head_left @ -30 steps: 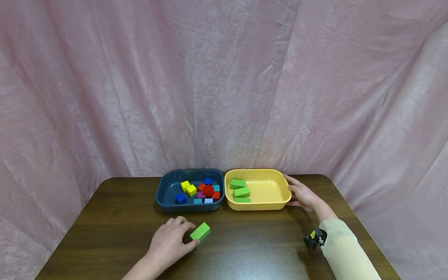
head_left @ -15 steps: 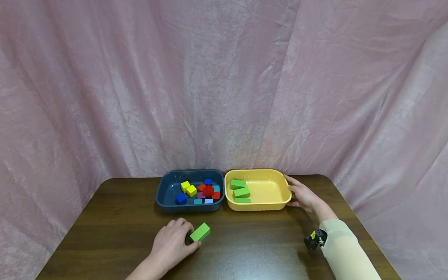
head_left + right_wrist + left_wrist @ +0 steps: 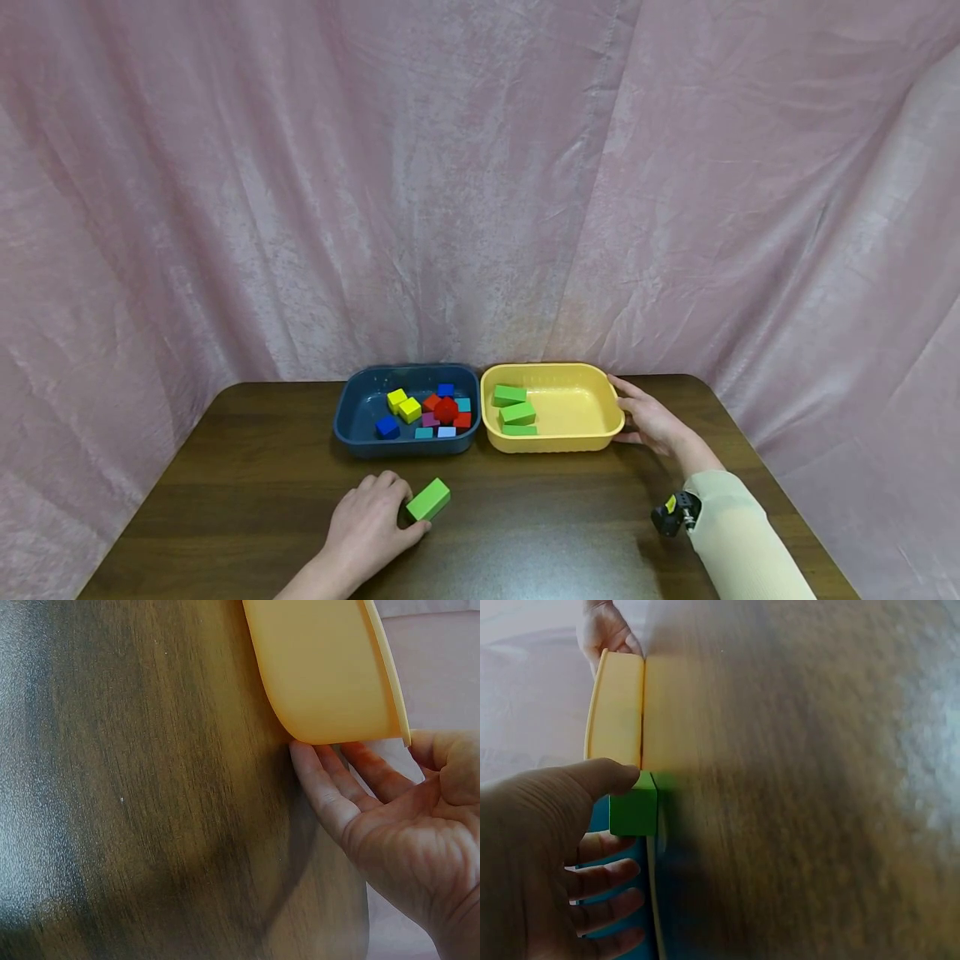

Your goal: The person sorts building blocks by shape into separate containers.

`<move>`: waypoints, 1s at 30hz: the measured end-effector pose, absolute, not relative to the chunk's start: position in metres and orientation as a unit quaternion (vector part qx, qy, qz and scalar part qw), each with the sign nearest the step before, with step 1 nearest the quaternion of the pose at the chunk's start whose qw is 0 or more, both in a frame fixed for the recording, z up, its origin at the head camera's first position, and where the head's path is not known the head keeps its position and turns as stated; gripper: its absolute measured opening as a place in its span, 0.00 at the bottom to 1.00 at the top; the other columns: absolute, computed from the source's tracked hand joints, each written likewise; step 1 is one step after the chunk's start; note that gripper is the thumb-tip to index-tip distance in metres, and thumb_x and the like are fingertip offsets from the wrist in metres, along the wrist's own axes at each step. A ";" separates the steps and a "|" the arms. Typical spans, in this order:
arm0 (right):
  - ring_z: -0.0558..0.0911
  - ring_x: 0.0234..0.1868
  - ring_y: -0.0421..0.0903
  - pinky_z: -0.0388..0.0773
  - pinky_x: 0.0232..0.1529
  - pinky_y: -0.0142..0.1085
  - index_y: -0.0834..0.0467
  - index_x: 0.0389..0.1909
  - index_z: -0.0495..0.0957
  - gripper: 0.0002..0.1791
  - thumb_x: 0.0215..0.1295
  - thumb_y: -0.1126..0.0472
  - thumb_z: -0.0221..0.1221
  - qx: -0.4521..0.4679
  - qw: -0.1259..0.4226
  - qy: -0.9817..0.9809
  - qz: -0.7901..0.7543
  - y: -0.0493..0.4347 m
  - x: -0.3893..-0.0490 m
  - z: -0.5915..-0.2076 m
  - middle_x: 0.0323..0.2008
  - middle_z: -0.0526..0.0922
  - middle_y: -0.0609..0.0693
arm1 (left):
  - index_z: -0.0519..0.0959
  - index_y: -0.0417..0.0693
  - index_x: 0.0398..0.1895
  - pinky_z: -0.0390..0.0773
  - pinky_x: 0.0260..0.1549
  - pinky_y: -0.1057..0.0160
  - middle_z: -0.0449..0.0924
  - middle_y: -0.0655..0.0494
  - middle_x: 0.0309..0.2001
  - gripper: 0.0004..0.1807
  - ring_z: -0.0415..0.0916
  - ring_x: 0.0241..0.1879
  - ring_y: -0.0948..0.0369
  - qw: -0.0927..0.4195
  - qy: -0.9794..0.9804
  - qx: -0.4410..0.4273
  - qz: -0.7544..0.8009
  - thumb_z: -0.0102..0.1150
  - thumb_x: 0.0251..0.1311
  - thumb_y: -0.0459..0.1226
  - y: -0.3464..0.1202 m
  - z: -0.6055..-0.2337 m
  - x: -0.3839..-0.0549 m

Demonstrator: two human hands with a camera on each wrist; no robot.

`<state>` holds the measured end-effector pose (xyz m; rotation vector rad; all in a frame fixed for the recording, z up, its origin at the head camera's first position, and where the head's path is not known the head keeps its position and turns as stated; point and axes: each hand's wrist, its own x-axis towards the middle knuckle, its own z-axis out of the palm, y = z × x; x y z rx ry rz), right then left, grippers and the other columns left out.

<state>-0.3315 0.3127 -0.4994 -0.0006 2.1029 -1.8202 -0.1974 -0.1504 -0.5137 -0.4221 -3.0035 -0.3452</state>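
In the head view, my left hand holds a bright green rectangular block low at the table's front. Its thumb and index finger lie on opposite sides of the block's near end. The left wrist view shows the same green block between thumb and index finger, the other fingers spread beneath. My right hand rests at the right end of a yellow bin. Seen from the right wrist, that hand's fingers reach under the yellow bin's end and its thumb is at the rim.
Left of the yellow bin stands a dark blue bin with several small blocks in yellow, blue, red, purple and teal. Three green blocks lie in the yellow bin's left part. A pink curtain hangs behind the wooden table.
My left hand's thumb and index finger have shifted slightly back along the green block. Block, bins and right hand have stayed in place.
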 end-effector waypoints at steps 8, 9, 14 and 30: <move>0.71 0.67 0.65 0.79 0.57 0.56 0.47 0.84 0.41 0.33 0.83 0.61 0.38 0.001 0.179 0.744 -0.643 0.313 -0.332 -0.500 0.78 0.47 0.66 | 0.82 0.54 0.36 0.77 0.34 0.54 0.75 0.60 0.36 0.23 0.68 0.34 0.59 0.017 -0.984 -0.120 -0.127 0.78 0.47 0.57 -0.149 -0.515 -0.200; 0.71 0.67 0.65 0.79 0.57 0.56 0.47 0.84 0.41 0.33 0.83 0.61 0.38 0.002 0.180 0.744 -0.643 0.313 -0.332 -0.500 0.79 0.47 0.65 | 0.82 0.54 0.36 0.77 0.34 0.53 0.75 0.60 0.36 0.23 0.68 0.34 0.59 0.015 -0.985 -0.118 -0.129 0.78 0.47 0.57 -0.149 -0.515 -0.200; 0.71 0.67 0.65 0.79 0.57 0.56 0.47 0.84 0.41 0.33 0.83 0.61 0.37 0.003 0.180 0.745 -0.642 0.313 -0.332 -0.501 0.78 0.47 0.66 | 0.81 0.54 0.37 0.77 0.35 0.54 0.75 0.61 0.37 0.23 0.68 0.34 0.59 0.020 -0.984 -0.113 -0.136 0.78 0.48 0.56 -0.149 -0.516 -0.199; 0.71 0.66 0.66 0.79 0.56 0.56 0.48 0.84 0.41 0.33 0.83 0.61 0.37 0.001 0.178 0.744 -0.644 0.314 -0.332 -0.502 0.78 0.45 0.67 | 0.79 0.58 0.36 0.76 0.36 0.57 0.74 0.64 0.38 0.20 0.68 0.36 0.62 0.054 -0.978 -0.142 -0.145 0.78 0.47 0.54 -0.149 -0.515 -0.198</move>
